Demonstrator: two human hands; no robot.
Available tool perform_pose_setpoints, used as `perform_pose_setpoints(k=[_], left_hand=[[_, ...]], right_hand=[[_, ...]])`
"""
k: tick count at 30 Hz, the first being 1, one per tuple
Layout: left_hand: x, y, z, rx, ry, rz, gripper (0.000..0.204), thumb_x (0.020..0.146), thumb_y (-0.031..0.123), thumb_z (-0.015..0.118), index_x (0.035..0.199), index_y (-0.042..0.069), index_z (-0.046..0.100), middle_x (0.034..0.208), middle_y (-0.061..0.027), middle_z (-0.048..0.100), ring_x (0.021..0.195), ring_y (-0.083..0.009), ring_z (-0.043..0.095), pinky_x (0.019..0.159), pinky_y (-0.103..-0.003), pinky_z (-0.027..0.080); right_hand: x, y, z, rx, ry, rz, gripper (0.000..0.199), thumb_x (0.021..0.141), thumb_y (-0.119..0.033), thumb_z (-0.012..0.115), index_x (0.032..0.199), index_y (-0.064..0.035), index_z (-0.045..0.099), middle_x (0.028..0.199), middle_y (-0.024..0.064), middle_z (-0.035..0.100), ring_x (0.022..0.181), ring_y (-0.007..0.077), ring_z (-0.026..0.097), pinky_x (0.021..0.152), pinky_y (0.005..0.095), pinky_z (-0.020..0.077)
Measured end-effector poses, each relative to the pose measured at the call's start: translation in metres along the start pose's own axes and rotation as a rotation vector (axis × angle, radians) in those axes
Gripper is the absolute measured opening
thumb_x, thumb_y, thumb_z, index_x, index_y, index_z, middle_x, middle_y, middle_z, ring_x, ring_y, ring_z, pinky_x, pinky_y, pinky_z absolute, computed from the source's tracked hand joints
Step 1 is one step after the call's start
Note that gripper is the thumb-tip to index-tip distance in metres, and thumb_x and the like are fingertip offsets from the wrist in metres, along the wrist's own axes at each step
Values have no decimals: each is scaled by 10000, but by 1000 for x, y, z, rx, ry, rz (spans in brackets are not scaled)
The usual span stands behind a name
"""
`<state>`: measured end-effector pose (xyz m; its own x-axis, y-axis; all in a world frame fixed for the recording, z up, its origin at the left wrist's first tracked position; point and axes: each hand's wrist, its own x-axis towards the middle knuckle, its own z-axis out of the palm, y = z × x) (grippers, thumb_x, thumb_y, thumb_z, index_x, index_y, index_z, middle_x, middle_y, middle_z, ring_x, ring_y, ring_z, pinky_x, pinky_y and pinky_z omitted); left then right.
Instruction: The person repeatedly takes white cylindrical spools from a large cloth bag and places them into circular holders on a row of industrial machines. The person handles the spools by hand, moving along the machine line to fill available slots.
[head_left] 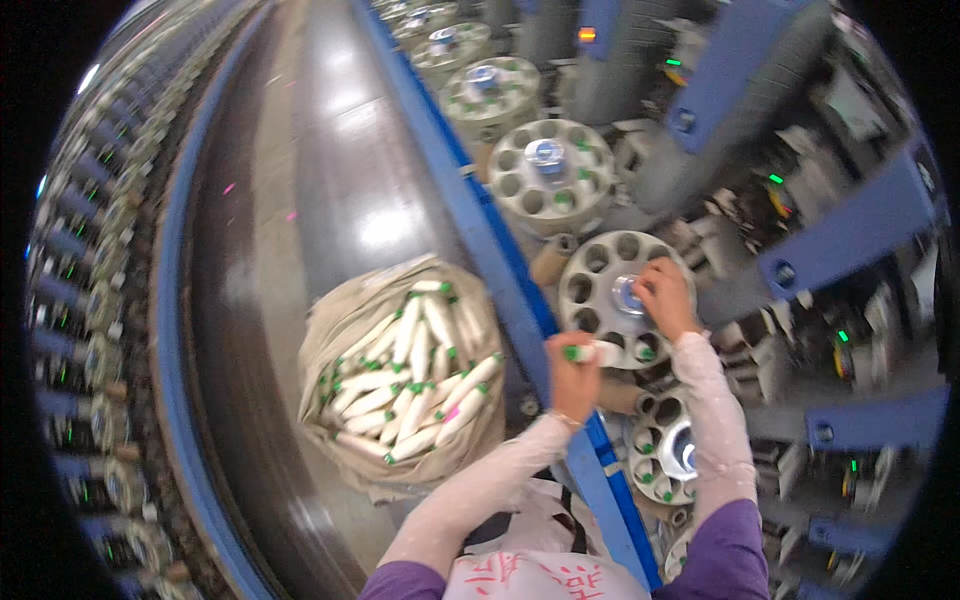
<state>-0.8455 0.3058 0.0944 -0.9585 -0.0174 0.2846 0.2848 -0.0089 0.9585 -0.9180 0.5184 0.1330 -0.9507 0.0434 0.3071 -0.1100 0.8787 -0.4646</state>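
Note:
My left hand (pixel 572 372) grips a white yarn bobbin (pixel 596 352) with a green tip, holding it at the lower rim of a round grey magazine disc (pixel 598 270) that has several holes. My right hand (pixel 664 296) rests on the centre hub (pixel 630 295) of that same disc, fingers closed around it. Both forearms wear pale sleeves. A second magazine disc (pixel 664 450) with green-tipped bobbins in its holes sits just below my arms.
A beige sack (pixel 345 320) full of white green-tipped bobbins (pixel 410 380) stands on the shiny dark floor (pixel 330 180) to my left. A blue rail (pixel 480 230) runs along the machine. More discs (pixel 548 165) line the row ahead; another machine row (pixel 90 300) curves along the left.

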Motion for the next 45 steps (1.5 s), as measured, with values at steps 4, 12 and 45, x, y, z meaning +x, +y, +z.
perform_pose_setpoints(k=[4, 12, 45], left_hand=[[-14, -8, 24, 114, -283, 39, 367, 801, -25, 722, 1092, 59, 515, 1135, -170, 512, 1122, -383, 517, 1008, -436, 422], [-48, -68, -160, 502, -174, -15, 339, 738, -64, 725, 1038, 63, 630, 1089, -149, 618, 1059, -368, 592, 940, -447, 473], [166, -43, -388, 207, 122, -319, 198, 817, 48, 726, 983, 9, 624, 986, -116, 603, 913, -233, 588, 855, -335, 484]], right_hand=[[-4, -5, -2, 116, 35, 15, 249, 768, -51, 763, 999, -33, 671, 1048, 139, 616, 1026, 337, 575, 906, 411, 456], [-25, -87, 43, 431, -252, -146, 153, 856, -48, 697, 1006, -29, 669, 982, 130, 645, 950, 322, 616, 853, 403, 486], [71, -261, 253, 1652, -360, 663, 544, 881, -39, 700, 1373, -63, 470, 1201, 88, 624, 1034, 184, 624, 900, 348, 519]])
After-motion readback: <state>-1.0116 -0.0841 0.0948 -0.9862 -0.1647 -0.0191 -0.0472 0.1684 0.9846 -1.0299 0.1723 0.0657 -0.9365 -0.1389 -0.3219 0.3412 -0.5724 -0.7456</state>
